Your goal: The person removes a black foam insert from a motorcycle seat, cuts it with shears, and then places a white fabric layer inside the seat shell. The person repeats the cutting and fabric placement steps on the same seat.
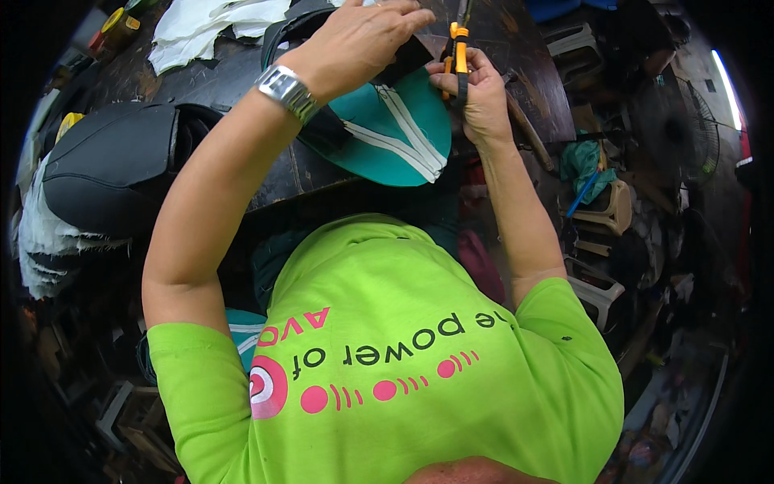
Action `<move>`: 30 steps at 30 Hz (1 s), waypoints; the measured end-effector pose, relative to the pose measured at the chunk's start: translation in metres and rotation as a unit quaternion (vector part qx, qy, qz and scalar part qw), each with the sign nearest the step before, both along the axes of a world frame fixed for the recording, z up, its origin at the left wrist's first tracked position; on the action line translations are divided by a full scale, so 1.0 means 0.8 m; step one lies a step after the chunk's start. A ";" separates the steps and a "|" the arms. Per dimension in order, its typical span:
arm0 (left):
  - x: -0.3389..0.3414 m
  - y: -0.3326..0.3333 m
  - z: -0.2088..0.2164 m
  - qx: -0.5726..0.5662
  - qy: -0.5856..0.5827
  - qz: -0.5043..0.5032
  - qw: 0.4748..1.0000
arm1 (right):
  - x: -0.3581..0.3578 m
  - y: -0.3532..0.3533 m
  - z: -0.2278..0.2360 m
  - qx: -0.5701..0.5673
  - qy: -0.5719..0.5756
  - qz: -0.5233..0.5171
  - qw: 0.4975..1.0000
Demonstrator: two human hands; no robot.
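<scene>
The right hand (477, 93) curls round an orange-handled tool (461, 56), just right of the green striped piece (384, 121). The left hand (363, 39) bends near its far end; I cannot tell its grip.

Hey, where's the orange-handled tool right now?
In the head view, the orange-handled tool is near the top, right of centre, held in the right hand, beside the teal piece.
</scene>
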State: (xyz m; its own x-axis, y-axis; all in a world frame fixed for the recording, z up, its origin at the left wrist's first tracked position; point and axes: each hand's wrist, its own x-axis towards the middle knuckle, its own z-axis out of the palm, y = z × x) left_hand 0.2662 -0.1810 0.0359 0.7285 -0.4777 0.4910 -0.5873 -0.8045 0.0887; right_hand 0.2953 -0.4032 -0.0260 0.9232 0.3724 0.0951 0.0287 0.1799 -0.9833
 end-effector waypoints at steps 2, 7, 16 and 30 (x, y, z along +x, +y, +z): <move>0.011 0.002 -0.002 0.032 0.138 -0.002 0.990 | -0.003 0.007 -0.004 -0.002 0.006 0.002 1.000; 0.009 0.002 -0.006 -0.061 0.056 -0.122 0.989 | -0.010 0.008 -0.010 -0.065 0.008 -0.005 0.998; -0.010 0.022 0.005 0.081 0.213 -0.077 0.971 | 0.011 0.009 -0.013 -0.253 -0.098 -0.110 0.956; 0.010 0.018 -0.011 -0.074 0.310 -0.042 0.947 | -0.100 -0.099 0.071 -0.480 -0.162 -0.057 0.860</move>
